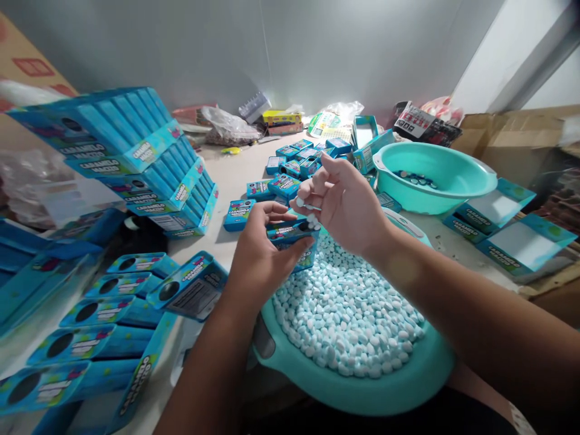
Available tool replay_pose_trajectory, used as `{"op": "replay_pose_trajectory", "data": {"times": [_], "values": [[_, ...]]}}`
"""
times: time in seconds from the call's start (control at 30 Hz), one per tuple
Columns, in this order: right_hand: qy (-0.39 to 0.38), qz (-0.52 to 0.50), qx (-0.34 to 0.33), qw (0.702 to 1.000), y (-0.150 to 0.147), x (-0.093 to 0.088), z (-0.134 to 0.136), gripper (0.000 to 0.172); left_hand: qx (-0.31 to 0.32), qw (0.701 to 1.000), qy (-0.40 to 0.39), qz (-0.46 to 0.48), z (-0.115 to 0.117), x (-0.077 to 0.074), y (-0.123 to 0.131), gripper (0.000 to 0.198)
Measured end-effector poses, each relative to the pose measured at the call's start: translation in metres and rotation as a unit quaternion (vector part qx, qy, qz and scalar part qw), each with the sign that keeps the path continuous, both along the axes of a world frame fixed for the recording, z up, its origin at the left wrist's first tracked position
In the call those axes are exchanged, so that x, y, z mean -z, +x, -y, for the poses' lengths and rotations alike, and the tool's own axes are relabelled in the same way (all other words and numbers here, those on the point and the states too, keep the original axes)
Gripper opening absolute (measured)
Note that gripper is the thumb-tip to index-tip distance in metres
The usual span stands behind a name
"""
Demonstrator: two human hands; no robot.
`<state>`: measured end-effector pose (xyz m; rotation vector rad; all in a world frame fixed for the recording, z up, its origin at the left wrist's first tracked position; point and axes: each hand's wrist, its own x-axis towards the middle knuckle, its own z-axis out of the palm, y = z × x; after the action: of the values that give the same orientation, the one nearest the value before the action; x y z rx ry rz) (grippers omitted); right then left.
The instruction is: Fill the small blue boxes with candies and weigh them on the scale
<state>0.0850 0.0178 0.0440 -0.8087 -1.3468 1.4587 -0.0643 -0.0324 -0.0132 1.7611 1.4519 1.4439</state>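
Note:
My left hand [265, 257] is wrapped round a small blue candy box [306, 258], above a turquoise basin [376, 399]. Right over the box's top end, my right hand [351, 208] is cupped with curled fingers, and a few pale candies [312, 221] show between its fingers and the box opening. How many candies the palm holds is hidden. Beneath both hands the basin holds a heap of white and pale blue candies [348, 314].
More small blue boxes [285, 186] lie loose behind the hands. Stacked display cartons [149, 163] rise at the left, above a part-filled tray of boxes [90, 344]. A second turquoise basin [435, 175] with a few dark discs stands at the right, beside open display trays [525, 241].

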Motion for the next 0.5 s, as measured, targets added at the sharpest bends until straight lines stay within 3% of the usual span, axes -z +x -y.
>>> {"op": "replay_pose_trajectory", "data": {"times": [0.17,0.27,0.37,0.5], "values": [[0.135,0.172,0.000,0.976,0.007,-0.003,0.000,0.033,-0.059,0.997,0.039,0.001,-0.001,-0.002,0.000,0.054],[0.229,0.328,0.020,0.916,0.012,0.001,-0.003,0.027,-0.052,0.998,0.038,-0.010,-0.001,-0.002,-0.001,0.051],[0.267,0.434,0.023,0.860,0.015,0.004,-0.004,0.021,-0.035,0.999,0.025,-0.029,0.000,-0.001,0.000,0.051],[0.289,0.495,0.021,0.819,0.013,0.000,0.006,0.022,-0.011,0.999,0.012,-0.030,0.001,-0.001,0.001,0.056]]}}
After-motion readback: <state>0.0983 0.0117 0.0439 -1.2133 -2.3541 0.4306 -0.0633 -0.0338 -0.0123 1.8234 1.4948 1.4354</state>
